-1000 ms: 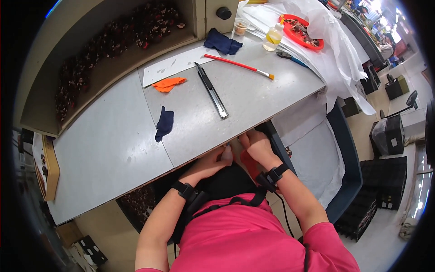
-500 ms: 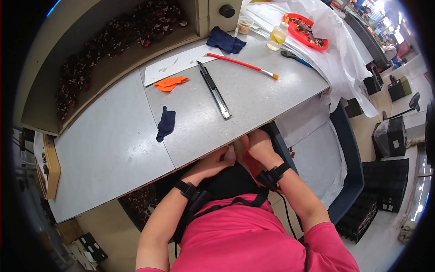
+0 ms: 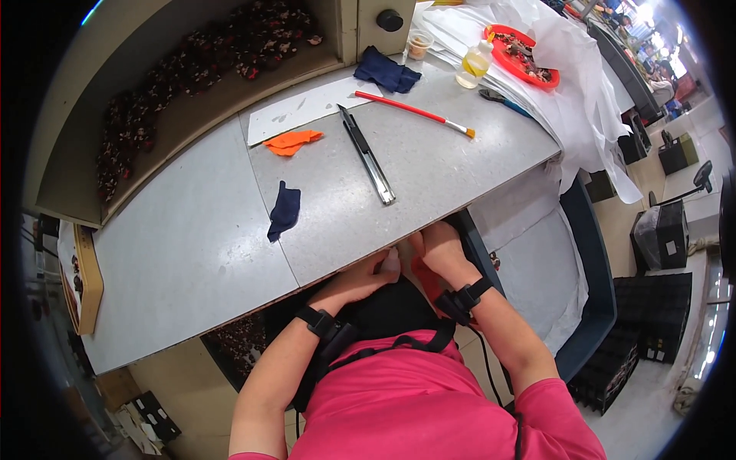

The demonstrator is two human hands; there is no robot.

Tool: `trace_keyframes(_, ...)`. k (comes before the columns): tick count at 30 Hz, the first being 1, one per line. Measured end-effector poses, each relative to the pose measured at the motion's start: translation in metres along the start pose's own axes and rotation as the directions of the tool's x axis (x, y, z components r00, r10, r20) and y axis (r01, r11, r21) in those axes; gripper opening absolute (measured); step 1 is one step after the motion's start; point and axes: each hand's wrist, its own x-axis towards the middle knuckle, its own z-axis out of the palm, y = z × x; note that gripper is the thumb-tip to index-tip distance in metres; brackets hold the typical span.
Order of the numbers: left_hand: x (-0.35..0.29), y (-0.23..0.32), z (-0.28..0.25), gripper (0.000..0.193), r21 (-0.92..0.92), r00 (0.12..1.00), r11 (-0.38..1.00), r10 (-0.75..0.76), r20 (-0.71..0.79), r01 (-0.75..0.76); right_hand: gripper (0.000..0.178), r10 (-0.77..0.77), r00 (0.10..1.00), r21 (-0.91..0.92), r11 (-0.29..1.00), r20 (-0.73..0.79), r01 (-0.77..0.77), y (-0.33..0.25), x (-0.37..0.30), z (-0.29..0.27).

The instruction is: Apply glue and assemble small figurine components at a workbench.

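At the front edge of the grey table (image 3: 192, 253), both my hands are low over my lap, partly under the tabletop. My left hand (image 3: 362, 280) is closed, its fingers bent. A pale, whitish thing (image 3: 392, 264) shows at its fingertips; I cannot tell whether it is held or is a finger cover. Just to the right, my right hand (image 3: 443, 247) is curled closed, its fingertips hidden by the table edge. Something red (image 3: 426, 277) shows below that hand. On the tabletop beyond lie a utility knife (image 3: 366, 156) and a dark blue cloth scrap (image 3: 285, 211).
A red-handled brush (image 3: 414, 113), an orange cloth (image 3: 293, 142), a folded navy cloth (image 3: 387, 70) and a yellow-capped bottle (image 3: 474, 63) lie or stand farther back. A red tray (image 3: 553, 79) holds small pieces. The blue-grey bin (image 3: 598, 307), lined in white, is beside my right arm.
The view has shifted slightly, so the tabletop things sit a little farther right in it. Both hands stay at the table edge with almost no visible movement.
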Motion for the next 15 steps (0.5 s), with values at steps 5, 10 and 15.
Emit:
trace_keyframes(5, -0.001, -0.0001, 0.0008, 0.04, -0.027, 1.0, 1.0, 0.015, -0.002, -0.015, 0.058, 0.002, 1.0, 0.024, 1.0, 0.021, -0.003, -0.0042, -0.0011, -0.005)
trace_keyframes(10, 0.0014, -0.0026, 0.0013, 0.039, -0.058, 1.0, 0.998, 0.013, -0.009, -0.014, 0.058, -0.016, 1.0, 0.004, 1.0, 0.004, 0.016, 0.0014, 0.0012, -0.0008)
trace_keyframes(15, 0.0008, -0.0015, 0.0011, 0.038, -0.039, 1.0, 0.999, 0.011, -0.01, -0.011, 0.056, -0.044, 0.998, 0.014, 0.999, -0.039, 0.045, 0.0031, 0.0014, 0.0026)
